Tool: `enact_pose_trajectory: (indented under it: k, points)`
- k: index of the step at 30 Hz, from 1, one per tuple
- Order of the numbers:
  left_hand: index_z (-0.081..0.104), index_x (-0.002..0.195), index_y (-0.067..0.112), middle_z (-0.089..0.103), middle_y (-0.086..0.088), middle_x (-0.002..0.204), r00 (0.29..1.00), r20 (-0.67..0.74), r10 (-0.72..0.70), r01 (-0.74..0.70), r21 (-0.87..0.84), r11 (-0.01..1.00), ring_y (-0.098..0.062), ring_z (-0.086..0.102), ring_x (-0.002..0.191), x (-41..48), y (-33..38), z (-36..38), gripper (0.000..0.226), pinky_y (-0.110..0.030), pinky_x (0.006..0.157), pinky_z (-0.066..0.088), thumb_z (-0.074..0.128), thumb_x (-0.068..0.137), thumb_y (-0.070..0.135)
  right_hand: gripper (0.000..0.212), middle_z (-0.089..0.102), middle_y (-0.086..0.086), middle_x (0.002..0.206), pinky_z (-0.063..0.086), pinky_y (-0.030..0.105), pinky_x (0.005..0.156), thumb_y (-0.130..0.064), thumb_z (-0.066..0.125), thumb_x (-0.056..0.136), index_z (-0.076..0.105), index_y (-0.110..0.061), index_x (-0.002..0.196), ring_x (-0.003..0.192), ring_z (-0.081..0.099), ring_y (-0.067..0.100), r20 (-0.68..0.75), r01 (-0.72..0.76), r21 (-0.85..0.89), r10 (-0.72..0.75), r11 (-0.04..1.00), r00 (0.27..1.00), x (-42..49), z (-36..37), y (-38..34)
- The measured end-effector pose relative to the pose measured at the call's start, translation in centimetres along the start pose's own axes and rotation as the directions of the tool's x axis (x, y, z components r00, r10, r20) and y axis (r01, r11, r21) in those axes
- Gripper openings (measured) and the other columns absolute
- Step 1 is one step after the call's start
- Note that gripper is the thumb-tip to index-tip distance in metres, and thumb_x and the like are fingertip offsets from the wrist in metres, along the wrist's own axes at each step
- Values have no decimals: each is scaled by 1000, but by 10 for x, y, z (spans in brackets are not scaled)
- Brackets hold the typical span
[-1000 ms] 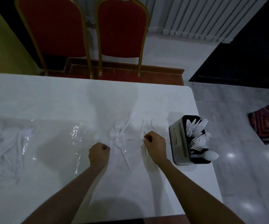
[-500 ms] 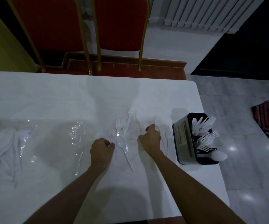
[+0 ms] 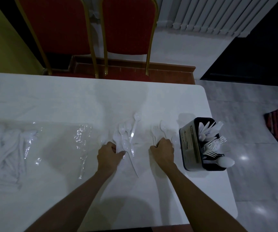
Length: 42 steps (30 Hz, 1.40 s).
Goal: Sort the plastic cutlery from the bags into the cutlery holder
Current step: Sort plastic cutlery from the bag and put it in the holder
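Note:
Loose white plastic forks and spoons (image 3: 126, 134) lie in a small heap at the middle of the white table (image 3: 68, 101). My left hand (image 3: 109, 154) rests at the heap's near edge, fingers curled on the handle of a white fork (image 3: 115, 139). A second fork (image 3: 155, 131) and a spoon (image 3: 163, 127) lie to the right; my right hand (image 3: 163, 151) is curled over their handles. The black cutlery holder (image 3: 191, 144) stands at the table's right edge with knives, forks and spoons in separate compartments.
A clear plastic bag (image 3: 83, 139) lies flat left of the heap, and another bag with cutlery (image 3: 4, 153) lies at the far left. Two red chairs (image 3: 84, 30) stand behind the table. The holder is close to the table's right edge.
My right hand has shifted right, toward the holder, over the fork and spoon handles. My left hand has opened slightly onto the heap's near edge. The view tilted down.

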<state>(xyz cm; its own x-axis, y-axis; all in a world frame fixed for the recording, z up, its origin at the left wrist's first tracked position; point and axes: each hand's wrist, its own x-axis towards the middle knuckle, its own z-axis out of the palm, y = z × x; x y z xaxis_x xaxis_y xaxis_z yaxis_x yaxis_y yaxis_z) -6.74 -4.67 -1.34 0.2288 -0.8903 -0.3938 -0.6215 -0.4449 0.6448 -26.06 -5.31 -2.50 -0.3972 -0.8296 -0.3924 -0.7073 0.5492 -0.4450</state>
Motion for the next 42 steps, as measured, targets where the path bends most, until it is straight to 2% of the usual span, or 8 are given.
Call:
enact_pose_trajectory:
  k: [4,7,15,23,28,32,37,42]
  points:
    - [59,78,9,54,2,69,1000,27,-17,14,93,996,-20,52,72,4,6,0,31,-27,66,36,81,69,28,31,60,13,98,53,30,67,-15,64,84,53,-2,110,81,64,25,4,-4,-9,4,1000,1000,-4,6,-4]
    - [48,56,14,57,-3,63,999,40,-37,31,139,990,-30,62,78,8,8,2,29,-27,64,35,72,72,19,39,61,11,97,49,25,62,-11,63,87,45,-3,120,79,64,22,9,-6,0,6,1000,1000,-7,6,-5]
    - [62,71,4,60,-8,71,992,72,-104,88,199,976,-30,64,81,3,3,0,21,-25,64,39,72,69,22,12,48,-4,65,36,15,50,-13,63,85,53,-9,79,55,44,5,170,61,-27,-56,998,984,-14,-5,11]
    - [43,49,15,55,-10,59,985,107,-134,117,147,982,-29,62,75,-8,-8,-18,37,-25,61,36,69,68,33,14,65,6,75,59,37,70,-10,70,81,56,-9,82,69,68,24,126,138,195,-164,971,978,-34,-26,4]
    - [54,59,7,63,-9,65,1000,22,-5,6,-26,1000,-30,63,74,-12,19,-37,27,-30,64,41,67,77,22,16,69,8,79,52,30,71,-15,70,80,62,-3,86,75,66,20,69,201,263,-227,944,972,-43,-67,-10]
    - [57,67,9,67,-9,69,982,38,185,-172,-229,958,-22,61,68,-18,74,-39,19,-27,60,44,71,76,16,13,71,4,71,53,29,62,-14,74,76,64,-19,70,67,68,14,5,269,364,-291,892,957,-46,-120,-10]
    - [68,89,17,74,2,81,899,122,421,-339,-413,845,-13,69,80,-44,148,-8,13,-33,77,56,75,78,19,8,72,-5,70,51,13,59,-22,76,77,69,-18,74,65,67,2,-149,311,322,-277,894,949,-49,-195,17]
    - [69,81,10,74,-2,76,846,226,482,-359,-427,830,-16,70,79,-77,190,44,16,-31,76,54,76,77,23,12,68,-9,70,44,5,54,-22,77,77,66,-16,73,64,63,-3,-260,267,202,-211,942,942,-45,-228,62]
